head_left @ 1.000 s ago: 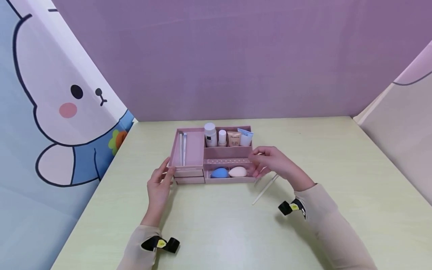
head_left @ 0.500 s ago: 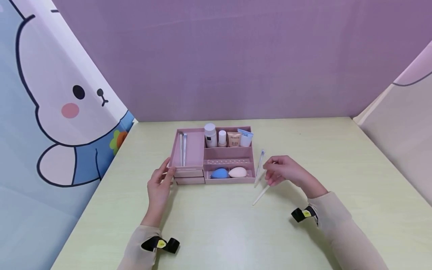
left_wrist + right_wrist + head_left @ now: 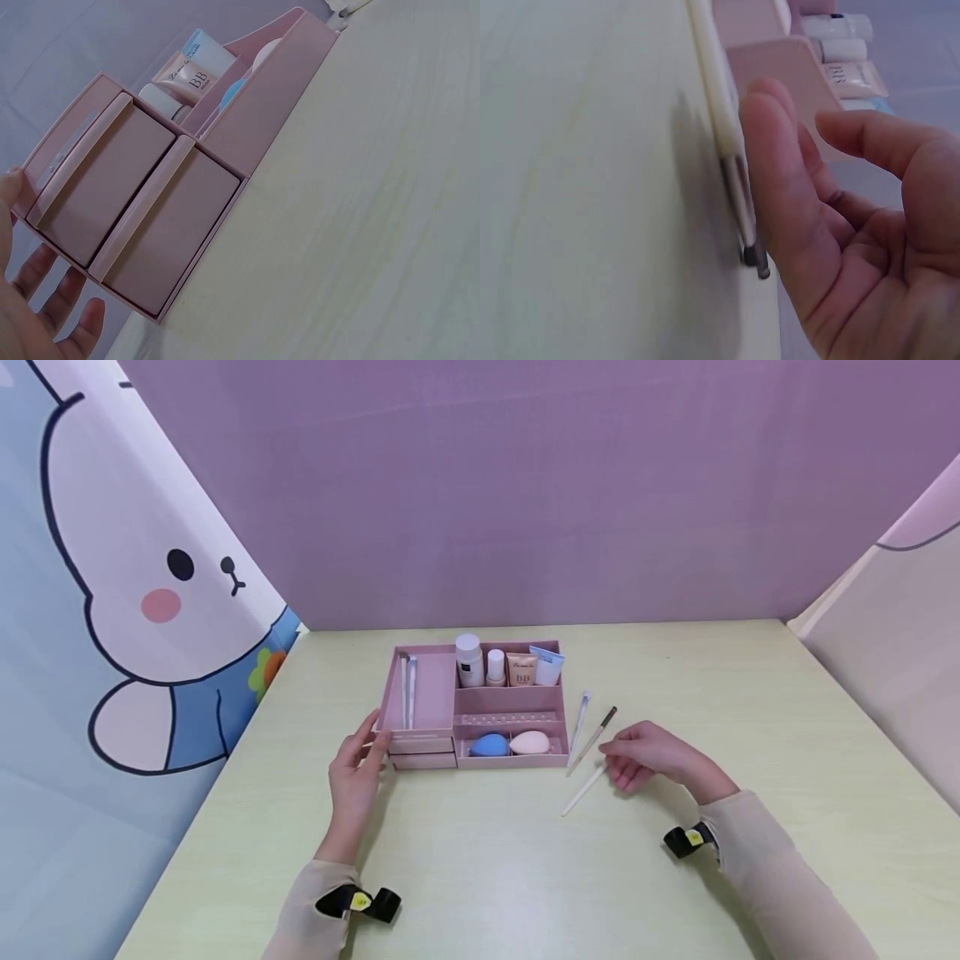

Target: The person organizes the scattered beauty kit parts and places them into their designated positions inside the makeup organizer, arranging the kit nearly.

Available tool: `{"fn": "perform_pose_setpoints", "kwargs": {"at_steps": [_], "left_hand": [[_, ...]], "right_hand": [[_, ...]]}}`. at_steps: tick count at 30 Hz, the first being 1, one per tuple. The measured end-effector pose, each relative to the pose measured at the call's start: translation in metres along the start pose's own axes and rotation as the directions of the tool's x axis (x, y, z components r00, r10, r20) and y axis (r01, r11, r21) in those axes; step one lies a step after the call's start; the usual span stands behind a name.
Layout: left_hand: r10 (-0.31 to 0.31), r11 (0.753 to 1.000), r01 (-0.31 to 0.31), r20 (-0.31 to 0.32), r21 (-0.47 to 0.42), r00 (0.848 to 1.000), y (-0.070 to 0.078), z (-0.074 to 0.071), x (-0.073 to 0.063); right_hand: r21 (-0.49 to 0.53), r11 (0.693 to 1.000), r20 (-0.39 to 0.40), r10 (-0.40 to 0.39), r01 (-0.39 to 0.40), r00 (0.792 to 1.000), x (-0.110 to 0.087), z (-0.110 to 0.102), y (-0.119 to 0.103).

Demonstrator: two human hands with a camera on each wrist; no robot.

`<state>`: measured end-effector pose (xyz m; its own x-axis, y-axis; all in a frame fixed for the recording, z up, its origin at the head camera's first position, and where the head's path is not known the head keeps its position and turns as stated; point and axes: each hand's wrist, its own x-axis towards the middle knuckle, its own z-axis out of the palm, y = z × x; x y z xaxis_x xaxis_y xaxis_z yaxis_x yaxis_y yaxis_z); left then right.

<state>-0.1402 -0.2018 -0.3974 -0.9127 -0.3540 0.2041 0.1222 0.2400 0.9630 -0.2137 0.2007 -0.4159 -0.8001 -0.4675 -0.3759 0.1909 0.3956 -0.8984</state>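
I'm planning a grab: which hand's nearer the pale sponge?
Right. The right hand is right of the pale sponge, outside the box; the left hand touches the box's left end.

Pink organizer [image 3: 432, 685]; blue sponge [image 3: 490, 745]; brush tip [image 3: 610, 715] perhaps brown.

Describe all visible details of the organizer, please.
The pink organizer stands upright on the table, smooth and plastic-looking. At left, a tray with two slim tools sits above two shut drawers with lip handles. At right, compartments hold two bottles, two tubes and two sponges. The left hand touches its front left corner.
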Motion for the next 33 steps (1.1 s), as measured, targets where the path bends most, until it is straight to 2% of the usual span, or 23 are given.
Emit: {"fn": "perform_pose_setpoints", "kwargs": {"at_steps": [5,11,12,16,19,25,27,33], "left_hand": [[-0.007,1.000,0.007,0.003,0.000,1.000,0.002,0.000,-0.001],[0.000,1.000,0.000,0.003,-0.001,1.000,0.000,-0.001,0.000],[0.006,1.000,-0.006,0.003,-0.002,1.000,-0.004,-0.001,0.002],[0.005,1.000,-0.005,0.005,-0.012,1.000,-0.006,-0.001,0.003],[0.001,1.000,-0.001,0.005,-0.011,1.000,0.001,-0.001,0.000],[-0.019,1.000,0.019,0.006,0.009,1.000,0.004,-0.001,-0.001],[-0.026,1.000,0.026,0.009,0.006,1.000,-0.001,-0.002,0.001],[-0.034,0.999,0.035,0.007,-0.020,0.999,-0.029,-0.002,0.011]], "right_hand": [[-0.044,0.998,-0.002,0.041,-0.041,0.999,0.000,-0.004,0.004],[-0.127,0.990,-0.042,0.062,-0.067,0.997,0.006,-0.007,0.004],[-0.146,0.987,-0.051,0.067,-0.073,0.996,0.007,-0.007,0.003],[-0.239,0.966,-0.086,0.076,-0.094,0.993,0.012,-0.004,-0.001],[-0.311,0.944,-0.122,0.074,-0.109,0.990,0.017,-0.002,-0.004],[-0.347,0.928,-0.178,0.075,-0.134,0.981,0.026,0.001,-0.008],[-0.350,0.927,-0.189,0.070,-0.133,0.980,0.027,0.002,-0.009],[-0.364,0.923,-0.205,0.054,-0.128,0.977,0.026,0.005,-0.010]]}}
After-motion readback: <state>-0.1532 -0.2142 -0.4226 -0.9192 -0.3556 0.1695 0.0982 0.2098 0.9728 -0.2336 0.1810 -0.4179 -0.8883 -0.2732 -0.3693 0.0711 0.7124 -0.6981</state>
